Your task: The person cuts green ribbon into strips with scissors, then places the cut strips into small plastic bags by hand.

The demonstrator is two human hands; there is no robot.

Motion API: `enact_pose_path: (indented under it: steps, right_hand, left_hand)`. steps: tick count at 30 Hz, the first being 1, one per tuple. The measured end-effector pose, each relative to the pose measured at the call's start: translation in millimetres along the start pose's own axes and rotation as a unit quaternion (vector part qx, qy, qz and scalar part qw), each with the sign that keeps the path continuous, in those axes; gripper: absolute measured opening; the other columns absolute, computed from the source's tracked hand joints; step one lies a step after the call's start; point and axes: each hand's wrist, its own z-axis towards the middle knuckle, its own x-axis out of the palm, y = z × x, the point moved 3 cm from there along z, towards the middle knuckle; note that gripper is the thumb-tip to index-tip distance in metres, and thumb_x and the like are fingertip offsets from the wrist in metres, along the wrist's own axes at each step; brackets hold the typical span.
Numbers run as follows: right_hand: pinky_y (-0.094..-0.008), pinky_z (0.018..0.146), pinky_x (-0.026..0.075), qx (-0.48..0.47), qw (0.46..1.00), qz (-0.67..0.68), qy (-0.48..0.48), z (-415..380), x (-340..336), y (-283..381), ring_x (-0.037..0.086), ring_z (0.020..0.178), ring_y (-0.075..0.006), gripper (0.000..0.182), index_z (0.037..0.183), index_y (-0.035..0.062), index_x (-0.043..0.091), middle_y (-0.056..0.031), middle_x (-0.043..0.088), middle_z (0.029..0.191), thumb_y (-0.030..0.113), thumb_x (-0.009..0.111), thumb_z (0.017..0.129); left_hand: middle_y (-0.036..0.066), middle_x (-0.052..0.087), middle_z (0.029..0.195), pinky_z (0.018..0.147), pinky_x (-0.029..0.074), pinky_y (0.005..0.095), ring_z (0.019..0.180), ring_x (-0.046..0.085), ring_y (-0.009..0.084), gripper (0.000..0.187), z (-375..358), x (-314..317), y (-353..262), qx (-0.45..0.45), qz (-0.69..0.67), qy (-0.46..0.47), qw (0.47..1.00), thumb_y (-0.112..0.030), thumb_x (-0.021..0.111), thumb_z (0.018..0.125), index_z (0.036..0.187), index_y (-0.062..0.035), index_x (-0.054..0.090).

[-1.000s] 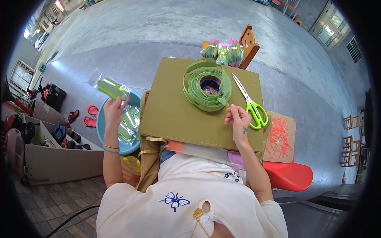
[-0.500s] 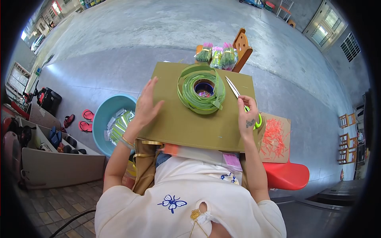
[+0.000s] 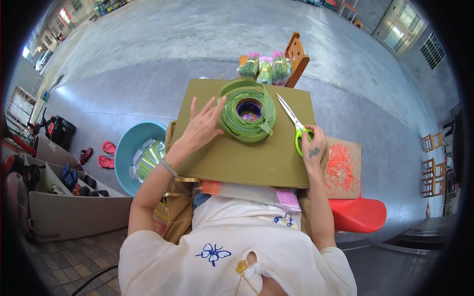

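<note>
A coil of green ribbon (image 3: pixel 233 124) lies on the olive-green tabletop (image 3: pixel 237 165), wound around a core whose hollow middle shows. My left hand (image 3: pixel 201 127) hovers at the coil's left side, fingers spread and fingertips right by its edge, holding nothing. On the right, my right hand (image 3: pixel 314 145) has its fingers closed at the green handles of a pair of scissors (image 3: pixel 296 123). The blades are together and point away from me, toward the far side of the tabletop.
A blue tub (image 3: pixel 122 148) with green-and-white packets stands left on the floor. To the right, a cardboard sheet (image 3: pixel 343 195) with orange shreds rests on a red chair (image 3: pixel 363 214). Beyond the tabletop, a wooden chair (image 3: pixel 296 59) bears pink-and-green bundles (image 3: pixel 279 69).
My left hand has moved right, up to the green coil. The scissors now lie further from my right palm, their green handles more in view, as that hand has shifted slightly.
</note>
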Motion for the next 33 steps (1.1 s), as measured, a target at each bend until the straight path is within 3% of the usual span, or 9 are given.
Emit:
enact_pose_path:
  steps: [5, 11, 16, 19, 23, 26, 28, 30, 33]
  right_hand:
    - [-0.0384, 0.076, 0.038, -0.013, 1.000, -0.004, 0.000, -2.6, 0.5, -2.1, 0.052, 0.085, -0.0286, 0.013, 0.089, 0.0043, 0.060, -0.0107, 0.057, 0.087, 0.007, 0.059, 0.076]
    - [-0.0384, 0.077, 0.038, -0.011, 1.000, -0.002, -0.001, -4.4, 2.4, -2.9, 0.052, 0.086, -0.0284, 0.013, 0.088, 0.0050, 0.061, -0.0101, 0.057, 0.087, 0.008, 0.059, 0.076]
    - [-0.0377, 0.077, 0.038, -0.002, 1.000, 0.003, 0.001, -3.8, 1.6, -5.6, 0.052, 0.085, -0.0279, 0.013, 0.088, 0.0050, 0.061, -0.0099, 0.057, 0.086, 0.008, 0.060, 0.076]
    - [-0.0375, 0.076, 0.039, -0.003, 1.000, 0.009, -0.001, -2.8, 1.7, -4.8, 0.052, 0.085, -0.0279, 0.013, 0.088, 0.0044, 0.062, -0.0102, 0.057, 0.086, 0.007, 0.060, 0.075]
    - [-0.0376, 0.077, 0.039, 0.008, 1.000, -0.001, -0.003, 2.4, -6.0, -2.0, 0.052, 0.086, -0.0285, 0.014, 0.088, 0.0031, 0.061, -0.0115, 0.057, 0.087, 0.007, 0.060, 0.075]
    - [-0.0379, 0.078, 0.040, 0.018, 1.000, -0.012, -0.006, 2.9, -14.5, -2.8, 0.052, 0.088, -0.0293, 0.015, 0.089, 0.0020, 0.061, -0.0128, 0.058, 0.088, 0.007, 0.060, 0.075]
    - [-0.0382, 0.078, 0.041, 0.022, 1.000, -0.018, 0.001, 7.4, -16.1, -1.6, 0.052, 0.089, -0.0298, 0.016, 0.090, 0.0014, 0.060, -0.0135, 0.058, 0.090, 0.008, 0.060, 0.076]
    - [-0.0386, 0.078, 0.041, 0.032, 0.999, -0.030, 0.014, 6.7, -19.3, -0.8, 0.052, 0.090, -0.0303, 0.017, 0.092, 0.0011, 0.060, -0.0141, 0.058, 0.091, 0.008, 0.059, 0.076]
    - [-0.0389, 0.078, 0.042, 0.033, 0.997, -0.058, 0.040, 4.8, -19.0, -2.8, 0.052, 0.091, -0.0309, 0.021, 0.096, 0.0008, 0.059, -0.0143, 0.057, 0.094, 0.010, 0.059, 0.077]
  left_hand:
    - [0.003, 0.062, 0.089, 0.105, 0.010, 0.0548, 0.113, 0.047, 0.0225, 0.079, -1.6, -1.7, -4.1, 0.036, 0.099, 0.015, 0.994, -0.017, 0.071, 0.069, 0.137, -0.0097, 0.032]
    - [0.008, 0.061, 0.084, 0.090, 0.040, 0.0402, 0.086, 0.058, 0.0265, 0.038, -22.1, -10.2, -6.2, 0.090, -0.040, 0.072, 0.993, -0.008, 0.065, 0.074, 0.110, -0.0057, 0.053]
    - [0.016, 0.060, 0.071, 0.058, 0.046, 0.0343, 0.063, 0.059, 0.0294, 0.008, -57.7, -52.0, 15.4, -0.113, -0.160, 0.197, 0.961, -0.003, 0.064, 0.070, 0.075, 0.0024, 0.062]
    - [0.016, 0.059, 0.060, 0.053, 0.045, 0.0327, 0.052, 0.059, 0.0221, 0.016, -125.0, -95.2, 86.6, -0.295, -0.080, 0.244, 0.921, -0.008, 0.070, 0.060, 0.072, 0.0014, 0.066]
    - [0.017, 0.061, 0.061, 0.058, 0.049, 0.0351, 0.058, 0.063, 0.0255, 0.023, -253.7, -141.2, 194.3, -0.622, 0.145, 0.305, 0.706, -0.013, 0.074, 0.055, 0.070, 0.0023, 0.066]
    - [0.020, 0.065, 0.077, 0.068, 0.050, 0.0375, 0.074, 0.065, 0.0311, 0.031, -246.6, -160.0, 179.9, -0.575, 0.145, 0.240, 0.769, -0.015, 0.075, 0.057, 0.079, 0.0043, 0.065]
    - [0.023, 0.062, 0.099, 0.080, 0.047, 0.0371, 0.094, 0.060, 0.0340, 0.044, -230.5, -133.9, 187.7, -0.460, 0.082, 0.158, 0.870, -0.020, 0.074, 0.067, 0.099, 0.0065, 0.060]
    - [0.022, 0.062, 0.101, 0.081, 0.046, 0.0363, 0.096, 0.059, 0.0340, 0.041, -136.7, -117.9, 105.9, -0.334, -0.005, 0.030, 0.942, -0.021, 0.068, 0.077, 0.105, 0.0063, 0.058]
    - [0.021, 0.061, 0.103, 0.081, 0.046, 0.0362, 0.096, 0.059, 0.0342, 0.041, -51.5, -75.3, 27.8, -0.186, -0.186, 0.067, 0.963, -0.023, 0.067, 0.078, 0.107, 0.0040, 0.058]
